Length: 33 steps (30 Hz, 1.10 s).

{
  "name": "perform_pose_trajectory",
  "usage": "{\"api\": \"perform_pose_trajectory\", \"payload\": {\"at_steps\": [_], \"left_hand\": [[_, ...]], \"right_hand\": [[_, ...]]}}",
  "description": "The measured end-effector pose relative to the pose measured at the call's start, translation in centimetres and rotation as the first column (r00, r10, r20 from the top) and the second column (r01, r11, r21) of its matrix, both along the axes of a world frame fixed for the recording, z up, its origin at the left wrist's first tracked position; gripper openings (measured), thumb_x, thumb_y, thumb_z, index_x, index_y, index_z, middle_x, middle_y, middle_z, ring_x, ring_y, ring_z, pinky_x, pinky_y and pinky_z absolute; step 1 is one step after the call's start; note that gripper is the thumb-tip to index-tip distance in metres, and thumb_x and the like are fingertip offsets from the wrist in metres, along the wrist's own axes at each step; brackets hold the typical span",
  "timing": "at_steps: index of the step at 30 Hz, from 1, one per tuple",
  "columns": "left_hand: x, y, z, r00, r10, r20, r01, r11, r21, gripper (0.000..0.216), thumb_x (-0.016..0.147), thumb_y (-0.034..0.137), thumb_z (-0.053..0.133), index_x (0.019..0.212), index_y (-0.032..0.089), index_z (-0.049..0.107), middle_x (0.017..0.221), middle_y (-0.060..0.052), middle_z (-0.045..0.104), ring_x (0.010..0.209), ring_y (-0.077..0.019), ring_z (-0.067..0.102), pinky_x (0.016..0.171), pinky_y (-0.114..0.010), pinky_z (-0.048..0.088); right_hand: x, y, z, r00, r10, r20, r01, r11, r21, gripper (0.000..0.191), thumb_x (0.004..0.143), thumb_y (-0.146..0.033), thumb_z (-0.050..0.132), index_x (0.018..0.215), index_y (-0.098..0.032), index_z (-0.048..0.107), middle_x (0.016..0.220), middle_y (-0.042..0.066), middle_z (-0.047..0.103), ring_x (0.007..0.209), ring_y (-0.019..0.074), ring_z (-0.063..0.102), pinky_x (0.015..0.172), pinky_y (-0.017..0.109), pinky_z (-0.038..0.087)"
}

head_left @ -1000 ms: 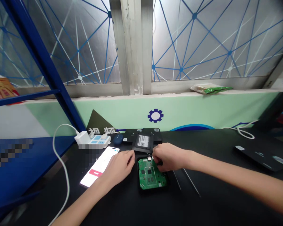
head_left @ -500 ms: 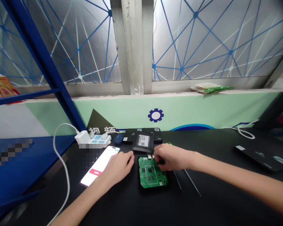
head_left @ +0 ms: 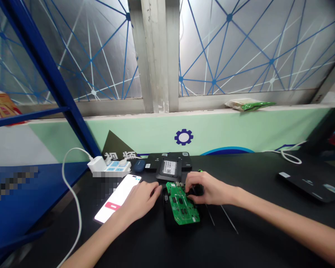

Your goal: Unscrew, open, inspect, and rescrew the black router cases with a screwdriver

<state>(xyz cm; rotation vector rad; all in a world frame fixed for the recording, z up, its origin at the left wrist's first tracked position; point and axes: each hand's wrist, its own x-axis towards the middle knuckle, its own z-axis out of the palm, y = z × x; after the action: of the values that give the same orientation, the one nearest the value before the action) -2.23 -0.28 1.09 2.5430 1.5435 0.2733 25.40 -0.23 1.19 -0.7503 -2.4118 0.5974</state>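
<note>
The right hand (head_left: 208, 188) pinches one green board (head_left: 182, 206) in its grip; two shafts (head_left: 229, 219) have hidden far ends; left hand (head_left: 139, 199), grip I can't tell.

Likely electronics workshop; bare circuit board (head_left: 183, 208); power strip (head_left: 117, 166)

One circuit board (head_left: 183, 206), one phone (head_left: 118, 193)

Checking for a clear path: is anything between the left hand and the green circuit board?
Only the exposed left side of the black casing shows between the left hand and the green circuit board. No loose item is visible in that gap; the right hand is at the board's right edge.
</note>
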Motion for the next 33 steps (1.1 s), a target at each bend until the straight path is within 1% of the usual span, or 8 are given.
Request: {"api": "perform_pose_trajectory", "payload": {"at_steps": [5, 8, 12, 15, 18, 21, 27, 33], "left_hand": [[0.1, -0.2, 0.0, 0.999, -0.046, 0.016, 0.046, 0.999, -0.017, 0.043, 0.101, 0.042, 0.038, 0.065, 0.020, 0.044, 0.057, 0.001, 0.051, 0.054, -0.0165, 0.051, 0.053, -0.028, 0.022], [0.3, -0.3, -0.1, 0.994, -0.094, 0.048, 0.095, 0.995, -0.025, 0.041, 0.099, 0.042, 0.043, 0.064, 0.020, 0.044, 0.058, 0.002, 0.053, 0.055, -0.0159, 0.052, 0.054, -0.027, 0.024], [0.4, -0.3, -0.2, 0.991, -0.120, 0.061, 0.122, 0.992, -0.032, 0.039, 0.097, 0.043, 0.047, 0.065, 0.020, 0.044, 0.059, 0.002, 0.054, 0.057, -0.0160, 0.052, 0.055, -0.026, 0.026], [0.5, -0.4, -0.2, 0.991, -0.112, 0.067, 0.117, 0.991, -0.064, 0.041, 0.098, 0.044, 0.045, 0.065, 0.021, 0.041, 0.059, 0.003, 0.052, 0.054, -0.0150, 0.050, 0.053, -0.026, 0.024], [0.5, -0.4, 0.0, 0.992, -0.108, 0.070, 0.113, 0.991, -0.069, 0.042, 0.099, 0.045, 0.043, 0.065, 0.020, 0.040, 0.059, 0.003, 0.051, 0.053, -0.0144, 0.048, 0.052, -0.026, 0.024], [0.6, -0.5, 0.2, 0.992, -0.109, 0.067, 0.112, 0.992, -0.050, 0.042, 0.099, 0.044, 0.041, 0.064, 0.020, 0.039, 0.058, 0.003, 0.049, 0.053, -0.0141, 0.048, 0.053, -0.026, 0.024], [0.9, -0.8, 0.7, 0.993, -0.109, 0.050, 0.111, 0.993, -0.035, 0.039, 0.099, 0.039, 0.041, 0.064, 0.020, 0.042, 0.057, 0.003, 0.049, 0.052, -0.0141, 0.048, 0.053, -0.027, 0.025], [1.0, -0.9, 0.7, 0.994, -0.110, 0.018, 0.110, 0.994, -0.028, 0.033, 0.095, 0.035, 0.045, 0.065, 0.021, 0.046, 0.057, 0.003, 0.051, 0.054, -0.0149, 0.049, 0.054, -0.027, 0.024]], "right_hand": [[0.3, -0.5, -1.1, 0.966, -0.114, -0.232, 0.103, 0.993, -0.059, 0.008, 0.081, -0.014, 0.068, 0.087, -0.018, 0.067, 0.088, 0.003, 0.065, 0.076, 0.0151, 0.058, 0.070, 0.028, 0.049], [0.6, -0.5, -1.8, 0.909, -0.200, -0.364, 0.153, 0.976, -0.155, 0.002, 0.084, -0.019, 0.069, 0.085, -0.018, 0.067, 0.086, 0.004, 0.064, 0.077, 0.0162, 0.058, 0.072, 0.029, 0.049], [1.1, -0.3, -2.7, 0.815, -0.298, -0.496, 0.140, 0.933, -0.332, 0.011, 0.086, -0.028, 0.070, 0.083, -0.017, 0.068, 0.085, 0.004, 0.061, 0.075, 0.0156, 0.058, 0.070, 0.027, 0.049], [1.7, 0.0, -3.3, 0.739, -0.369, -0.564, 0.114, 0.894, -0.434, 0.019, 0.082, -0.035, 0.075, 0.085, -0.017, 0.068, 0.083, 0.003, 0.061, 0.071, 0.0149, 0.058, 0.066, 0.026, 0.050], [2.1, 0.2, -3.9, 0.679, -0.426, -0.597, 0.122, 0.868, -0.481, 0.025, 0.076, -0.039, 0.080, 0.084, -0.018, 0.068, 0.080, 0.003, 0.062, 0.068, 0.0151, 0.059, 0.066, 0.027, 0.053], [2.1, 0.2, -4.0, 0.651, -0.462, -0.602, 0.145, 0.854, -0.499, 0.028, 0.074, -0.041, 0.081, 0.084, -0.018, 0.069, 0.080, 0.003, 0.064, 0.068, 0.0158, 0.060, 0.067, 0.027, 0.054], [1.9, -0.1, -3.8, 0.639, -0.466, -0.612, 0.150, 0.856, -0.495, 0.029, 0.073, -0.042, 0.082, 0.083, -0.018, 0.069, 0.081, 0.004, 0.066, 0.070, 0.0167, 0.062, 0.069, 0.029, 0.056], [1.7, -0.3, -3.7, 0.647, -0.466, -0.604, 0.173, 0.861, -0.478, 0.031, 0.075, -0.047, 0.079, 0.083, -0.018, 0.069, 0.083, 0.005, 0.066, 0.072, 0.0179, 0.063, 0.072, 0.031, 0.056]]}}
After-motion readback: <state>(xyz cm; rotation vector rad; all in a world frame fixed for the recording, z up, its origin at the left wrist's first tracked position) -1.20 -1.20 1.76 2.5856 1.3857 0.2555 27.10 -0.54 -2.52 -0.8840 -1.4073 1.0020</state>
